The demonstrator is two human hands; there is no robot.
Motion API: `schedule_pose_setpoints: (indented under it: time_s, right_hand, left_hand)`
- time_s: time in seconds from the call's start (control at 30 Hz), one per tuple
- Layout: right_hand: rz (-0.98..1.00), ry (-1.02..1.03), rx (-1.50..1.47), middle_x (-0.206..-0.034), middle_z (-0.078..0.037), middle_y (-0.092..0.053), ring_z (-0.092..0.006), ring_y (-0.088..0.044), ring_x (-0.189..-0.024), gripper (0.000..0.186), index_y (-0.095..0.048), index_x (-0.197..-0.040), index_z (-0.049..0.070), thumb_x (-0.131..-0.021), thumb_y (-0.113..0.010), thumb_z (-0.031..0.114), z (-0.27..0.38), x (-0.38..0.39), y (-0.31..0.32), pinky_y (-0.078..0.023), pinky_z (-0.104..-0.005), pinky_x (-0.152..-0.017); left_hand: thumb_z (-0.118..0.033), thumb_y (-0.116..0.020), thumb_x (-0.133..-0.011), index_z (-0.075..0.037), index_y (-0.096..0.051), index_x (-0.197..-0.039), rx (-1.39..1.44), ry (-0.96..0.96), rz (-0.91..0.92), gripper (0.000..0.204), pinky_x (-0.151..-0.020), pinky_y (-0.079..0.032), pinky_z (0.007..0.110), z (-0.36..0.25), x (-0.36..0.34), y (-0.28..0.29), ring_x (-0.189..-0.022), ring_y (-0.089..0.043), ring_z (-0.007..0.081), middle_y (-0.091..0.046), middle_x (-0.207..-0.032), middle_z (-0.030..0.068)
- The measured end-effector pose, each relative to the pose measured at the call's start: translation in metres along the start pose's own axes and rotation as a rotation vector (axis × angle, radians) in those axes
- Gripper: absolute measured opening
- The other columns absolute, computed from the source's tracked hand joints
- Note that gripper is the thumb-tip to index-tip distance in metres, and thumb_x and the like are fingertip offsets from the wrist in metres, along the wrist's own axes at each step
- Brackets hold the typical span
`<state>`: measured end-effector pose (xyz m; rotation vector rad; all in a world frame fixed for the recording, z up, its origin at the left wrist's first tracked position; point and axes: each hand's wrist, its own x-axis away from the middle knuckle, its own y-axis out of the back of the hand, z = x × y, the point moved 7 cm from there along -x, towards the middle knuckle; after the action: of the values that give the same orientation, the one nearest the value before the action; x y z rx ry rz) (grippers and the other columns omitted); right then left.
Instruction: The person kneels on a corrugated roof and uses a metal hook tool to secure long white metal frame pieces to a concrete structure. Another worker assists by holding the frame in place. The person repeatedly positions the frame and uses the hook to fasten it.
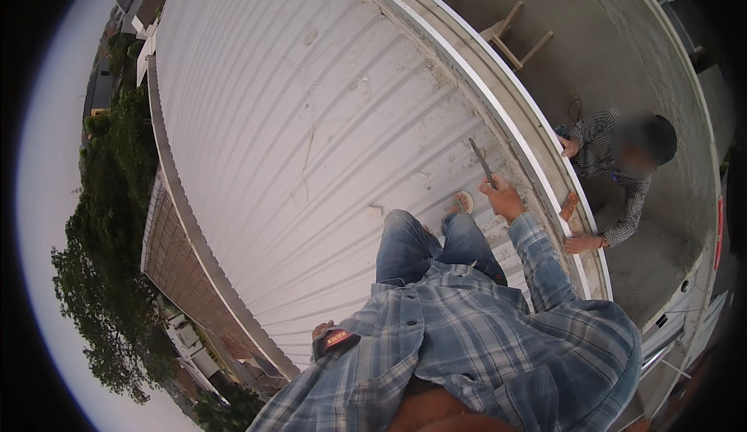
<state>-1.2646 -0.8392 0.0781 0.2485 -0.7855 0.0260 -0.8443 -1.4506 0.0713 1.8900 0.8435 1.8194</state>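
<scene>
My right hand (504, 200) is closed around the near end of a long, thin, dark metal blade-like tool (482, 163). Its far end points up and away over the roof sheet; the exact kind is hard to make out. To the right of that hand runs a white strip (523, 121) along the wall top. My left hand (321, 328) shows only as a few fingertips beside my shirt, near a dark red and black packet or label (341, 339); most of it is hidden.
Ribbed metal roofing (311, 121) spreads ahead, with my sandalled foot (461, 202) on it. Beyond the wall, a co-worker (603, 148) has both hands at the ledge, near a reddish brick piece (569, 206). A wooden frame (513, 43) stands lower. Trees (109, 261) lie past the left roof edge.
</scene>
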Motion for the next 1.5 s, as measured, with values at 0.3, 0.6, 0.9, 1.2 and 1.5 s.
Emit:
schedule_pose_setpoints:
  time_s: [0.3, 0.6, 0.9, 1.2, 1.5]
  right_hand:
    - [-0.046, -0.041, 0.352, -0.114, -0.025, -0.062, -0.0352, -0.06, -0.107, 0.051, -0.065, -0.109, -0.001, -0.085, -0.062, 0.044, 0.056, -0.104, -0.012, -0.045, -0.0413, -0.092]
    - [-0.243, -0.428, 0.41, -0.112, -0.021, -0.066, -0.0315, -0.063, -0.103, 0.057, -0.062, -0.121, -0.002, -0.083, -0.067, 0.042, 0.024, -0.135, -0.047, -0.051, -0.0425, -0.084]
    - [-0.413, -0.709, 0.272, -0.107, -0.018, -0.067, -0.0363, -0.064, -0.101, 0.052, -0.068, -0.11, 0.004, -0.077, -0.065, 0.045, 0.025, -0.15, -0.102, -0.05, -0.0454, -0.089]
    - [-0.301, -0.979, -0.149, -0.107, -0.017, -0.069, -0.0294, -0.067, -0.095, 0.049, -0.066, -0.114, 0.004, -0.08, -0.062, 0.039, 0.062, -0.238, -0.245, -0.054, -0.0429, -0.081]
    - [-0.1, -0.901, -0.339, -0.107, -0.008, -0.069, -0.028, -0.066, -0.095, 0.038, -0.069, -0.11, 0.01, -0.084, -0.061, 0.036, 0.077, -0.35, -0.261, -0.052, -0.0429, -0.083]
  left_hand:
    - [-0.032, -0.079, -0.079, 0.002, -0.056, -0.126, -0.176, 0.005, 0.221, 0.062, -0.07, -0.055, 0.038, -0.147, -0.041, -0.023, -0.079, -0.069, 0.0254, -0.07, -0.1, 0.0194]
    - [-0.028, -0.075, -0.084, 0.002, -0.055, -0.127, 0.001, -0.784, -0.04, 0.056, -0.078, -0.053, 0.038, -0.755, -0.19, 0.055, -0.084, -0.067, 0.0234, -0.068, -0.106, 0.0185]
    - [-0.031, -0.07, -0.088, -0.011, -0.045, -0.138, -0.091, -1.055, 0.57, 0.059, -0.086, -0.046, 0.045, -1.111, -0.086, -0.171, -0.105, -0.06, 0.0311, -0.059, -0.123, 0.0116]
    - [-0.032, -0.072, -0.086, -0.012, -0.054, -0.131, -0.605, -1.033, 0.559, 0.052, -0.077, -0.049, 0.049, -1.285, -0.06, -0.281, -0.109, -0.06, 0.0338, -0.06, -0.127, 0.0126]
    - [-0.048, -0.066, -0.083, -0.009, -0.051, -0.132, -0.607, -0.739, 0.329, 0.064, -0.085, -0.044, 0.05, -1.36, -0.059, -0.251, -0.104, -0.058, 0.0306, -0.058, -0.119, 0.0105]
